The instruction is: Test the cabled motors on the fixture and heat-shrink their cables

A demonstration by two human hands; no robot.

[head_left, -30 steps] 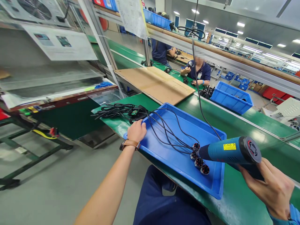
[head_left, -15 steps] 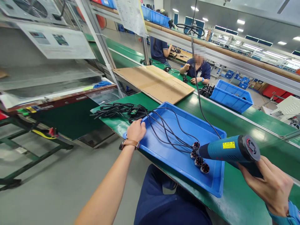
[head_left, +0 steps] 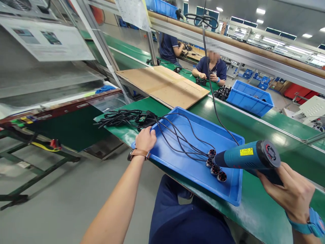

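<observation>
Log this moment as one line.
left hand: on left edge of blue rectangular plastic tray | right hand: gripping teal-and-black heat gun | nozzle: toward round black-and-silver parts inside tray

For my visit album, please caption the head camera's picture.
Right hand points a heat gun at round wired parts in a blue tray; left hand holds the tray's edge.
</observation>
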